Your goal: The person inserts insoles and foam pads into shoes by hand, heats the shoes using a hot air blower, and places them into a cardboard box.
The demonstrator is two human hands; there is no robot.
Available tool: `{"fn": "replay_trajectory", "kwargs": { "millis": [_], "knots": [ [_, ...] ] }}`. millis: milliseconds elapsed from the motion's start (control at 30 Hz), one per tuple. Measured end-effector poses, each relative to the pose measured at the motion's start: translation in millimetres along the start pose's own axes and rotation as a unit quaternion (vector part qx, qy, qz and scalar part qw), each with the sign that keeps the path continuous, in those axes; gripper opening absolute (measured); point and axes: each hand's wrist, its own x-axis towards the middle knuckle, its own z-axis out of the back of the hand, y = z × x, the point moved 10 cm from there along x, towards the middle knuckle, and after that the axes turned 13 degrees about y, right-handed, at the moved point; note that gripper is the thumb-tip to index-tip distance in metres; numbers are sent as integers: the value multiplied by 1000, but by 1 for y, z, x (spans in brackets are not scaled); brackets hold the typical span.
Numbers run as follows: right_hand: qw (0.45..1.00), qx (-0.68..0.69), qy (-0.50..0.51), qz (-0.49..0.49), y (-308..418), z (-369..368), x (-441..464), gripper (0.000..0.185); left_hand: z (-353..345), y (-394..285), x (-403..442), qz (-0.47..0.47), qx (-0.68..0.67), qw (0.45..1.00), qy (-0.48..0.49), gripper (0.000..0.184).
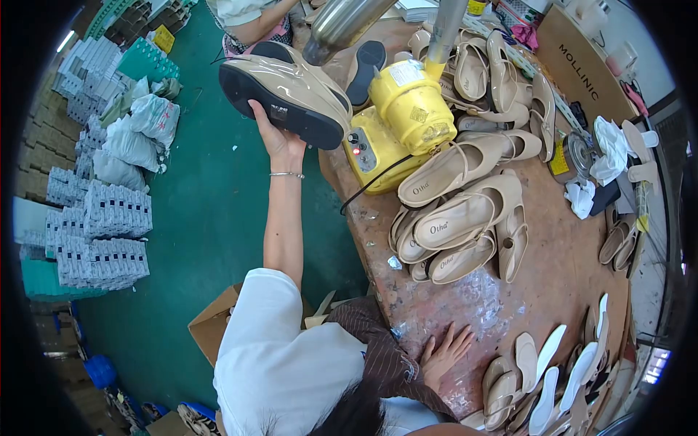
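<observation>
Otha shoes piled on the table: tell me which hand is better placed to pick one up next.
Right, I'd judge. The right hand lies spread on the tabletop near the pile, seemingly empty. The left hand is raised, holding a dark-soled shoe.

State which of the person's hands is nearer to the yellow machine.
Left. The left hand holds up glossy beige footwear beside the yellow machine; the right hand rests on the worktable, farther off, with beige shoes between it and the machine.

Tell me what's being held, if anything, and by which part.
The left hand holds at least one glossy beige shoe by its black sole, thumb against it; the other fingers are mostly hidden.
</observation>
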Motion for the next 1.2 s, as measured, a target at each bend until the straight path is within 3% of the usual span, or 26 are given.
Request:
{"fn": "replay_trajectory", "kwargs": {
  "millis": [467,767,833,867,900,933,967,1000,1033,1133,1200],
  "knots": [
    [1000,4,-19,4,3,4,-1,65,18,-37,-56,-19,-54,998,4,67],
    [1000,13,-23,6,2,4,-1,64,35,-70,-72,-123,-37,991,-37,62],
    [1000,16,-19,10,3,5,-3,64,22,-71,-86,-105,-43,993,39,60],
    [1000,19,-18,14,3,7,-3,64,14,-77,-98,-67,118,986,-101,60],
    [999,23,-21,13,3,8,-1,64,2,-82,-115,13,255,938,-233,61],
    [999,27,-26,10,3,10,0,64,-22,-60,-104,42,101,994,19,55],
    [999,32,-33,-15,-1,12,-1,64,-52,-53,-117,74,-68,959,264,49],
    [999,34,-32,-17,-1,14,-1,63,-79,-59,-143,99,-239,839,478,43],
    [999,37,-31,-16,-2,15,1,63,-69,-49,-138,113,-250,829,487,43],
    [998,46,-30,-16,-1,19,5,62,-93,-16,-167,207,-194,711,644,63],
    [998,56,-37,-9,1,22,5,61,-154,8,-174,148,4,766,626,75]
  ]
}}
